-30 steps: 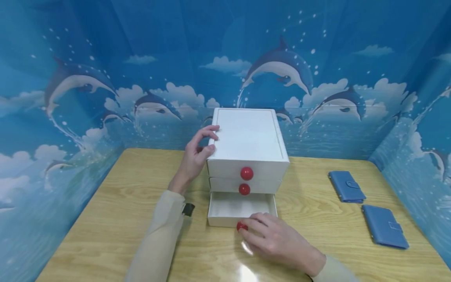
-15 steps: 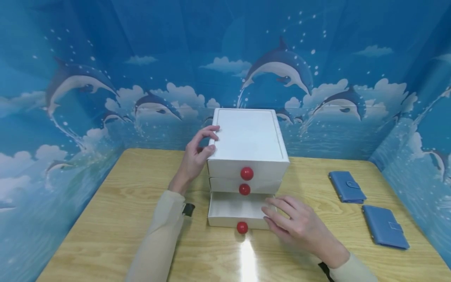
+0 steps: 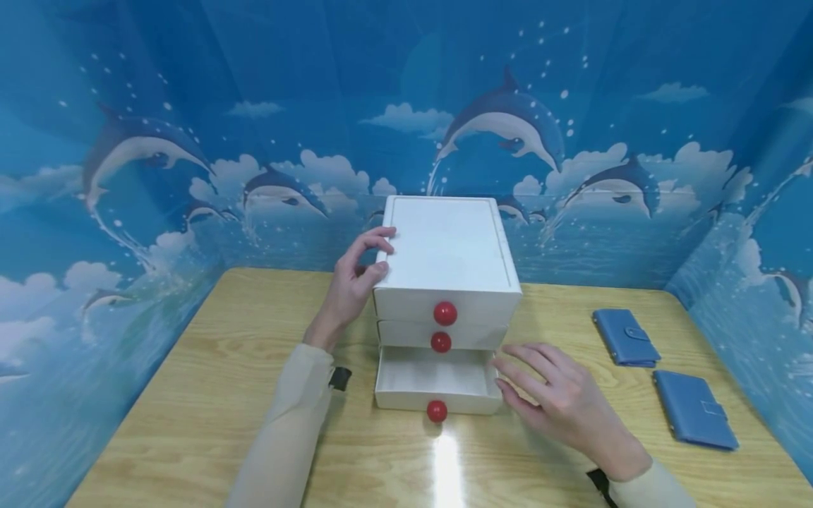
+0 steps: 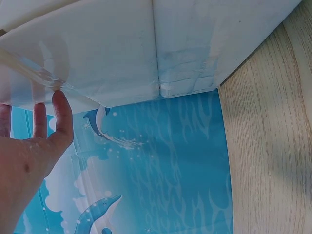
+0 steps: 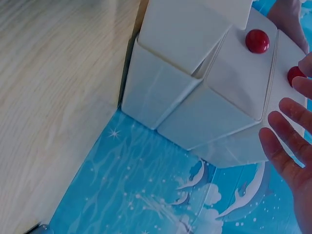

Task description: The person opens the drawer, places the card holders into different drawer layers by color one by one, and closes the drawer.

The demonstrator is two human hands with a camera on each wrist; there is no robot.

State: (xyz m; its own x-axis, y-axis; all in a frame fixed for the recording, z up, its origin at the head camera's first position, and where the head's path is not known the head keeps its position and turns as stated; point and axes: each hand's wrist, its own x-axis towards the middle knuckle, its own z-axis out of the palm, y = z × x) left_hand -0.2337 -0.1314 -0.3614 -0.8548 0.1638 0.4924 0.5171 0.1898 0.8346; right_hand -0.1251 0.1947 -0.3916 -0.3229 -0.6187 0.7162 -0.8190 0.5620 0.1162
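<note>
A white cabinet [image 3: 447, 243] with three drawers stands toward the back of the table [image 3: 254, 367]. Its bottom drawer [image 3: 403, 400] stands out toward the person, bare inside at the front, its red knob [image 3: 437, 411] free of any hand. The middle drawer [image 3: 406, 334] and top drawer [image 3: 406, 305] are closed, and they cover the rear of the bottom one from above.

The left hand [image 3: 351, 275] rests on the cabinet's left top edge, fingers spread and slightly bent, gripping nothing. The right hand [image 3: 565, 398] hangs just beside the bottom drawer's right front corner, fingers loose and released; whether a fingertip brushes the rim is hard to tell from the head view.

That hand lies between the drawer and two blue wallets on the right of the table: a farther wallet [image 3: 626, 337] and a nearer wallet [image 3: 695, 409], each with a strap. A dolphin-printed backdrop [image 3: 317, 141] rises close behind the cabinet.
</note>
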